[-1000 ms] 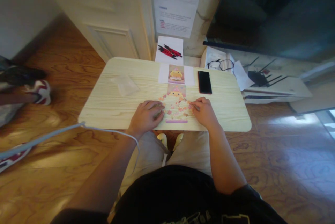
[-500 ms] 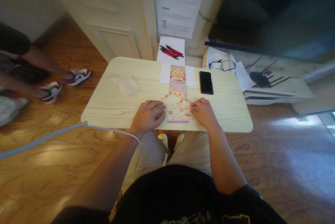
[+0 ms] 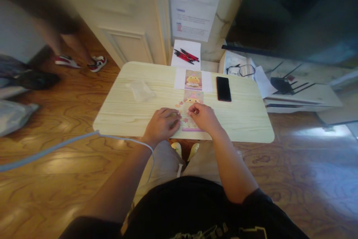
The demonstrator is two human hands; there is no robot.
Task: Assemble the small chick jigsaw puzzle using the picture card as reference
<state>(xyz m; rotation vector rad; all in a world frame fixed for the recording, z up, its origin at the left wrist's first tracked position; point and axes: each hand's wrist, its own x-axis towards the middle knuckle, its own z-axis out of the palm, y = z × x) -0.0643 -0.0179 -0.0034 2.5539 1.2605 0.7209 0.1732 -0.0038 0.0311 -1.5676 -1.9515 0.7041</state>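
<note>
Chick-picture puzzle [image 3: 193, 95] lies partly pieced together on our pale wood-grain table [image 3: 240, 119], just on our side of the printed sheet [image 3: 207, 81]; its top section shows a pink hat and a yellow head with two dark eyes, and a purple strip [image 3: 192, 129] lies at the end farthest from the printed sheet; small loose pieces [image 3: 186, 120] are scattered between the two, some of them hidden by our right hand [image 3: 203, 117].

Our left hand [image 3: 165, 123] rests on the table, on our side of the printed sheet and to its left, beside the loose pieces; its fingers bend inward with the thumb near the fingertips, and we cannot tell whether anything sits between them; our right hand is over the puzzle, directly on our side of the printed sheet; its thumb and forefinger are close together, the other fingers curl in, and we cannot tell whether they pinch a piece.

To the right of the printed sheet lies a smartphone [image 3: 223, 89], dark screen up; to its left lies a flat translucent bag [image 3: 143, 91]; beyond it, red-and-black pens [image 3: 187, 56] lie bunched on white paper [image 3: 192, 44]; far to its left, past the table, another person stands in red-and-white sneakers [image 3: 97, 63].
</note>
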